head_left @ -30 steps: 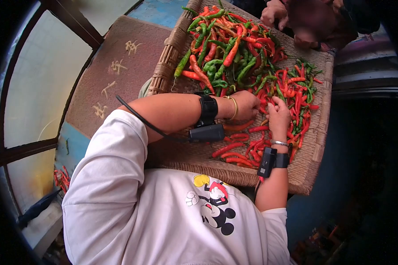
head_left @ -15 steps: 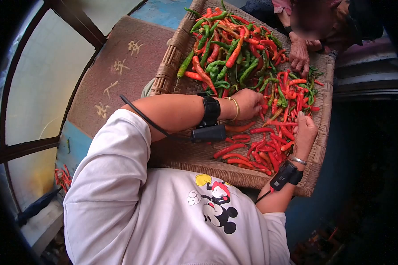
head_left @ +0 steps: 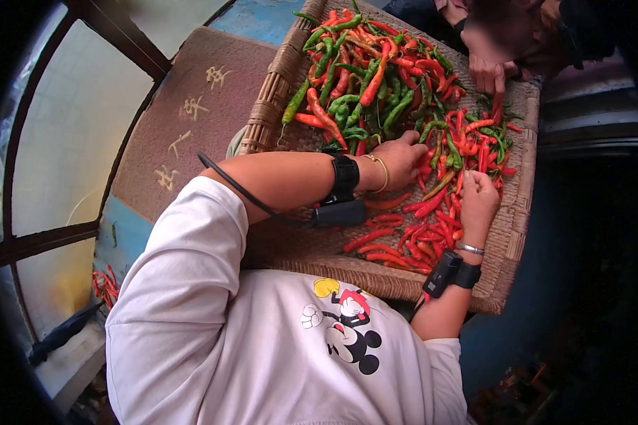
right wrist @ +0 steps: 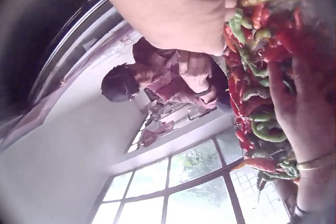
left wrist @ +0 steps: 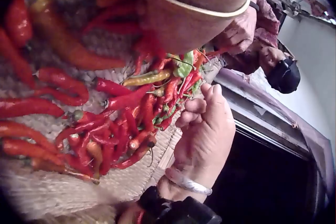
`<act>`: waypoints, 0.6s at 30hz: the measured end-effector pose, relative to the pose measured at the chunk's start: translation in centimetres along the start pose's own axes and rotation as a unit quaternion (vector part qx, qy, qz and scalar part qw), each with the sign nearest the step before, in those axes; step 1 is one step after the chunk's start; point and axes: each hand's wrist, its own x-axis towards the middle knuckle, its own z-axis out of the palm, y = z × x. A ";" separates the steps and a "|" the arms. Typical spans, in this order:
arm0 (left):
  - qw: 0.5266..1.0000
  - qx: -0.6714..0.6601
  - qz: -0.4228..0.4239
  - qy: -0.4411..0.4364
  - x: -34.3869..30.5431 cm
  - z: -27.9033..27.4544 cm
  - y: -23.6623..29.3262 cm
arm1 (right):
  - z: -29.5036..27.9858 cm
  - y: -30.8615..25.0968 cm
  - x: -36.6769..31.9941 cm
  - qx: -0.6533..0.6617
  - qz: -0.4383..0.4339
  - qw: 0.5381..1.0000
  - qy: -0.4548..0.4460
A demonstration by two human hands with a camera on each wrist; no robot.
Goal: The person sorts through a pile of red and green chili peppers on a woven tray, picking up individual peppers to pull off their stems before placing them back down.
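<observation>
In the head view my left hand [head_left: 398, 161], with a gold bangle, reaches into the chili peppers, fingers apart and at the edge of the heap [head_left: 376, 78] of red and green peppers. The right wrist view shows its straight fingers [right wrist: 279, 90] among red peppers. My right hand [head_left: 479, 200], with a silver bangle, is over the right side of the basket [head_left: 500, 276]. Its fingers are curled, with the tips beside red peppers; I cannot tell whether they pinch one. A yellowish-brown pepper [head_left: 439, 185] lies between my hands. Loose red peppers [head_left: 404, 244] lie nearest my body.
Another person's hand [head_left: 485, 74] is at the basket's far right corner, a red pepper [head_left: 498, 106] at its fingers. The woven rim [head_left: 266, 106] rises on the left, beside a brown board [head_left: 184, 120] with painted characters. More red peppers [head_left: 105, 285] lie at far left.
My right hand has swung right, then slightly back and away from my body. My left hand's fingers have spread from a curled pose. The other person's hand reached into the peppers and drew back.
</observation>
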 end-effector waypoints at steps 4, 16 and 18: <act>1.000 0.003 0.009 0.014 0.3 0.5 -0.3 | 1.6 -0.5 -0.3 -0.015 -0.014 0.999 -0.039; 0.980 -0.025 0.199 0.000 -3.6 1.2 3.8 | 3.0 -2.2 -0.9 0.259 0.149 0.947 -0.119; 0.980 -0.021 0.196 -0.038 -3.6 1.3 3.6 | 3.0 -1.7 -0.9 0.272 0.159 0.937 -0.149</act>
